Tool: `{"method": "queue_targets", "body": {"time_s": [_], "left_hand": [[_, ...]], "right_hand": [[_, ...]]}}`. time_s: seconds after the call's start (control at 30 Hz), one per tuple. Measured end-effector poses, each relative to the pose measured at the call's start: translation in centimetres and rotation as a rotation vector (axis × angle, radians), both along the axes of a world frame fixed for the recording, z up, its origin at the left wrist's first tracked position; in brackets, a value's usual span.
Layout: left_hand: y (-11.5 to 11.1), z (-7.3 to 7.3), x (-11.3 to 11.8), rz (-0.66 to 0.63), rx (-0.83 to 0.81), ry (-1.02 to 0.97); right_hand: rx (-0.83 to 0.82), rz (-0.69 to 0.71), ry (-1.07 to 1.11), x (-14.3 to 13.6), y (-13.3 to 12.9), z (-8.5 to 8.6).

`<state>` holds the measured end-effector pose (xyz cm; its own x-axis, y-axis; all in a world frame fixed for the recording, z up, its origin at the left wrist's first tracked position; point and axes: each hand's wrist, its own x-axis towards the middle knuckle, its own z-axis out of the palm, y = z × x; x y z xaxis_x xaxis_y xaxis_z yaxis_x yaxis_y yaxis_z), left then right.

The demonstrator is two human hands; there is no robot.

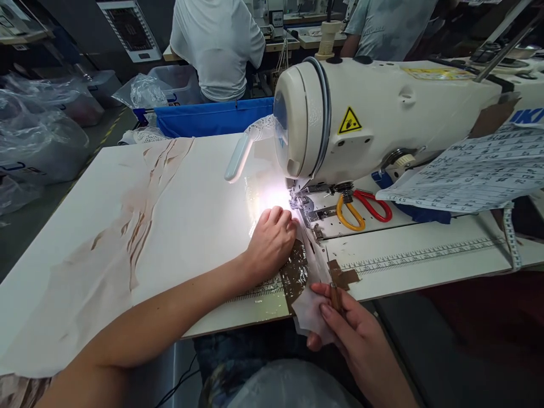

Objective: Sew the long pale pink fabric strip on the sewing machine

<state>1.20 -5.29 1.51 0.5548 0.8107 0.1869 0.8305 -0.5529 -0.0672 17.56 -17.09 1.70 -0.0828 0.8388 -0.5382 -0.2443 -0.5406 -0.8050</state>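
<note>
A strip of pale, thin fabric [313, 263] runs from the presser foot [296, 199] of a white sewing machine [382, 113] down over the table's front edge. My left hand [272, 241] is closed beside the strip, just in front of the foot; its fingertips are hidden, so what they pinch cannot be seen. Lower right, my right hand [357, 326] grips an awl [335, 296] with a wooden handle, its thin metal spike pointing up and away. The same hand also holds the loose end of the fabric between thumb and fingers.
More pale fabric [97, 272] lies crumpled across the left of the table. Scissors with yellow and red handles [374, 205] lie behind the needle area. Printed paper [471, 170] hangs at right, above a measuring tape [511, 238]. A person in white [216, 45] sits beyond a blue cloth [212, 118].
</note>
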Motion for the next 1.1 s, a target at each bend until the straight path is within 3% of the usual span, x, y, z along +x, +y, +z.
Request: {"method": "queue_targets", "body": {"time_s": [0.2, 0.33, 0.6, 0.8, 1.1], "left_hand": [[0.0, 0.0, -0.1, -0.005, 0.016, 0.014], [0.2, -0.1, -0.2, -0.015, 0.03, -0.003], [0.6, 0.2, -0.5, -0.029, -0.011, -0.013], [1.0, 0.0, -0.2, -0.03, -0.014, -0.05], [2.2, -0.7, -1.0, -0.034, -0.009, -0.107]], "right_hand": [[-0.103, 0.015, 0.295, 0.3, 0.7, 0.1], [-0.12, -0.046, 0.425, 0.5, 0.7, -0.1], [-0.036, 0.095, 0.002, 0.7, -1.1, -0.5], [0.096, 0.141, -0.126, 2.0, -1.1, -1.5], [0.229, 0.179, -0.249, 1.6, 0.0, -1.5]]}}
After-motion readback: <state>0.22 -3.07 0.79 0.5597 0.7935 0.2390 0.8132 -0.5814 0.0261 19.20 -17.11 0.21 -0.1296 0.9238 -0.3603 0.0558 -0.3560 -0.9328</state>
